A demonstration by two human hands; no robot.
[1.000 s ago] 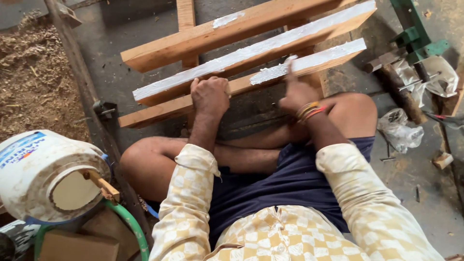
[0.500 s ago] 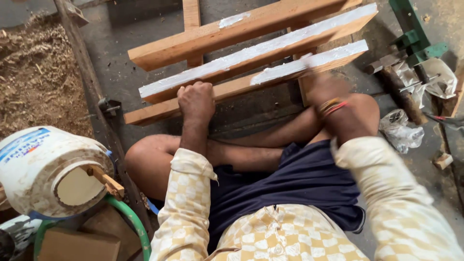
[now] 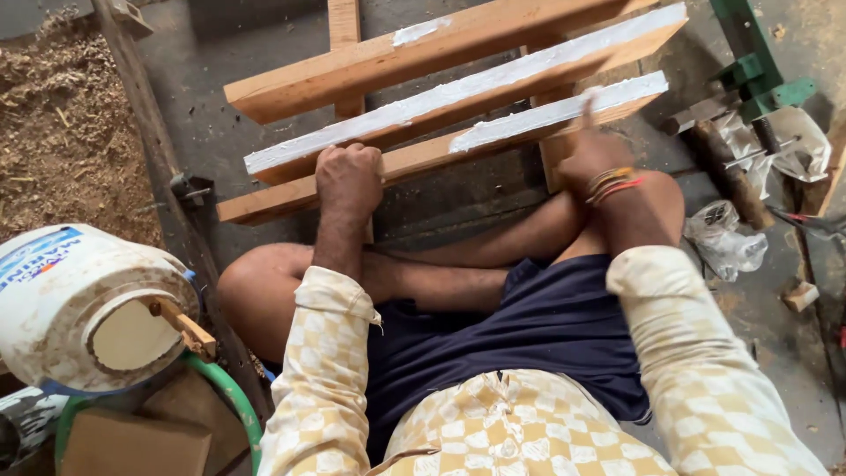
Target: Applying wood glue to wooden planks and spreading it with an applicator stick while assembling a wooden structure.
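Our left hand (image 3: 349, 179) is closed in a fist around the near edge of the lowest wooden slat (image 3: 423, 159) of a pale timber frame (image 3: 370, 66) that lies slanted on the grey concrete floor (image 3: 203, 123) in front of us. Our right hand (image 3: 596, 152) rests further along the same slat, with one finger stretched out onto the white paste (image 3: 564, 110) spread along the slat's top edge — whether the other fingers grip the wood, we cannot tell. Red and gold bangles (image 3: 612, 182) circle that wrist.

The frame has three long slats side by side; the middle slat (image 3: 467, 88) carries a full stripe of the white paste, while the lowest one is coated only on its right part, from near the middle to the end. We sit cross-legged on the floor, knees bare, just behind the frame, in dark blue shorts (image 3: 529, 344) and a yellow-and-white checked shirt (image 3: 511, 432).

To our left a white plastic bucket (image 3: 79, 308) lies on its side with a small wooden stick (image 3: 183, 324) poking from its mouth, and beyond it a heap of sawdust (image 3: 62, 132). At the right lie crumpled clear plastic bags (image 3: 727, 238) and a green metal stand (image 3: 758, 70).
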